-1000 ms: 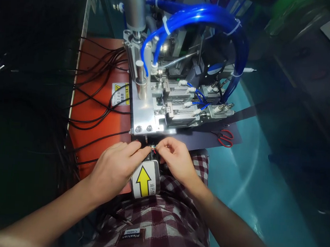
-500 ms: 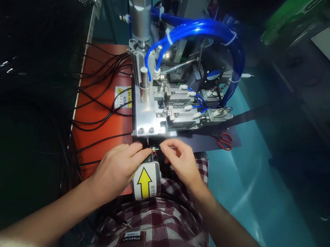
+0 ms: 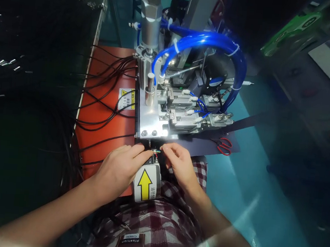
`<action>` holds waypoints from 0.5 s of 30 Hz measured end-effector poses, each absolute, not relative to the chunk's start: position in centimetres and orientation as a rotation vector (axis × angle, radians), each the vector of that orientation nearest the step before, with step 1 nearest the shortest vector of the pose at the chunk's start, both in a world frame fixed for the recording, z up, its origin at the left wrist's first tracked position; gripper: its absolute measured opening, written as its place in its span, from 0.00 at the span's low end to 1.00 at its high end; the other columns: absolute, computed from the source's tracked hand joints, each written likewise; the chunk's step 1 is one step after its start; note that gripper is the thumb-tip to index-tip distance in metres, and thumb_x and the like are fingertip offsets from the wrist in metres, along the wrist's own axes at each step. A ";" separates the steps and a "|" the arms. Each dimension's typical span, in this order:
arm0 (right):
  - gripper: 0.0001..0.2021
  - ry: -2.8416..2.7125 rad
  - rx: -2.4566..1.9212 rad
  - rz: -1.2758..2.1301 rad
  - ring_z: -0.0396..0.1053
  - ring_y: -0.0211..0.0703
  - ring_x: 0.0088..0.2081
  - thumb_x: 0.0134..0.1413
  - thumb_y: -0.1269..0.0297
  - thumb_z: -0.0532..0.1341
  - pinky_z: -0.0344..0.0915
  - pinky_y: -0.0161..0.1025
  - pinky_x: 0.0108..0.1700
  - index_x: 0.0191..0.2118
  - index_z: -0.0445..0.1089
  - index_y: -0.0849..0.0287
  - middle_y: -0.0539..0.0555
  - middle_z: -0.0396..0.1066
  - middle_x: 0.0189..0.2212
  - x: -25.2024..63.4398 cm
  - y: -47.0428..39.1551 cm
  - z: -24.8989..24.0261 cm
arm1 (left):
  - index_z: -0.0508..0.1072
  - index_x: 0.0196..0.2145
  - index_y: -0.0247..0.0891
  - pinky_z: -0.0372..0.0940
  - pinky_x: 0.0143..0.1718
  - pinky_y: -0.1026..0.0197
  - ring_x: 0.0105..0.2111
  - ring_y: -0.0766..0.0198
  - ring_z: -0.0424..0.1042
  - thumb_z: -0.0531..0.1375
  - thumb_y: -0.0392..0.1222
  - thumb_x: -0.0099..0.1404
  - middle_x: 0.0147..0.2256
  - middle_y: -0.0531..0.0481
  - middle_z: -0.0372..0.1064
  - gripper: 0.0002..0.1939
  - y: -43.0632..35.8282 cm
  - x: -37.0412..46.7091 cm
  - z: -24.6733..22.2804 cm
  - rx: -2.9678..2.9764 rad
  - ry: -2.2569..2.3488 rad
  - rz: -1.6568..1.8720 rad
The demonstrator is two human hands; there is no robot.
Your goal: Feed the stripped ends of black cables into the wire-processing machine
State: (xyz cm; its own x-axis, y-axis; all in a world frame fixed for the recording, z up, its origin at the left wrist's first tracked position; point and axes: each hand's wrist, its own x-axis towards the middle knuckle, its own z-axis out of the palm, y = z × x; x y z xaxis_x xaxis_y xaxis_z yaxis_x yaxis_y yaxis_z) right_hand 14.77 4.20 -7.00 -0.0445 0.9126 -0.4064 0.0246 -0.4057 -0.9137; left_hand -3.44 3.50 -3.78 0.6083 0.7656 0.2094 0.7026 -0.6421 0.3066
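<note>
A small bunch of thin coloured wires [image 3: 157,152], with red, green and blue strands, lies between my two hands just in front of the machine. My left hand [image 3: 124,164] is closed on the wires from the left, thumb and fingers together at their base. From the right, my right hand [image 3: 178,163] pinches at their tips with thumb and forefinger; the exact grip is too small to see. Below the wires is a rounded white housing with a yellow arrow label [image 3: 146,184], close to my lap.
The metal machine [image 3: 151,117] with blue air hoses [image 3: 204,39] stands right ahead. Black cables [image 3: 105,125] run leftward over an orange-red mat [image 3: 107,93]. Red-handled cutters [image 3: 225,145] lie on the dark sheet [image 3: 200,145] at the right.
The view has shifted slightly, so the machine appears a little farther right and lower. Both hands stay at the wires; the right fingertips have barely moved.
</note>
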 end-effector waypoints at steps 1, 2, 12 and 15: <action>0.11 -1.080 -1.500 1.518 0.54 0.33 0.18 0.51 0.57 0.60 0.49 0.33 0.21 0.27 0.68 0.61 0.45 0.59 0.18 14.6 4.2 -6.8 | 0.72 0.44 0.33 0.64 0.28 0.56 0.28 0.56 0.68 0.49 0.32 0.67 0.33 0.45 0.71 0.14 3.5 -3.5 -3.8 2.642 1.221 0.484; 0.11 -1.118 -1.494 1.493 0.54 0.33 0.19 0.51 0.58 0.60 0.49 0.33 0.21 0.27 0.69 0.61 0.46 0.59 0.18 14.4 4.2 -6.6 | 0.72 0.44 0.33 0.65 0.29 0.56 0.29 0.56 0.69 0.49 0.32 0.67 0.33 0.45 0.71 0.14 3.5 -3.5 -3.8 2.641 1.223 0.485; 0.06 -1.211 -1.451 1.159 0.53 0.34 0.22 0.52 0.65 0.60 0.52 0.34 0.25 0.27 0.67 0.60 0.46 0.60 0.21 13.2 3.3 -6.9 | 0.72 0.44 0.32 0.66 0.29 0.55 0.29 0.55 0.69 0.49 0.30 0.65 0.33 0.44 0.71 0.14 3.5 -3.6 -3.9 2.627 1.209 0.487; 0.07 -1.106 -1.469 1.264 0.55 0.34 0.23 0.51 0.64 0.60 0.53 0.34 0.25 0.27 0.67 0.60 0.47 0.60 0.21 13.3 3.3 -6.9 | 0.72 0.44 0.33 0.65 0.27 0.56 0.27 0.57 0.68 0.50 0.31 0.65 0.32 0.46 0.71 0.13 3.5 -3.6 -3.8 2.620 1.199 0.456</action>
